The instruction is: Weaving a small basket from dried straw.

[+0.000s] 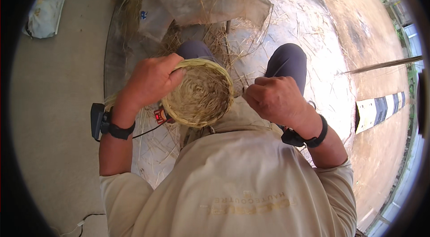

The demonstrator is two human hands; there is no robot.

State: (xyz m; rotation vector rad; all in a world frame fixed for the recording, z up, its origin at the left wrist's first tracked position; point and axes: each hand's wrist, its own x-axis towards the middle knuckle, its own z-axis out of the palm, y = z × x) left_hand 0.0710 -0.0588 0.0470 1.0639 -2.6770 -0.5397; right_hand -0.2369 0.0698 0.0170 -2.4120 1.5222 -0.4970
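Observation:
My left hand (157,77) grips the rim of a small round woven straw basket (199,87), thumb over the edge and fingers on the outside. The basket is tilted so that its hollow inside, with a coiled bottom, faces up toward me. Its rim looks greener and yellower than the brownish inside. Close to the basket's right side, my right hand (280,102) is closed in a fist. A small thin piece pokes out of it toward the rim, but its kind is mostly hidden by the fingers.
A pale plastic sheet (327,40) strewn with loose straw (215,42) lies under me. Ahead is a translucent plastic sack (197,0) beside a straw bundle. A small red device (160,115) with a cable sits left of the basket. A white sack (48,6) lies far left.

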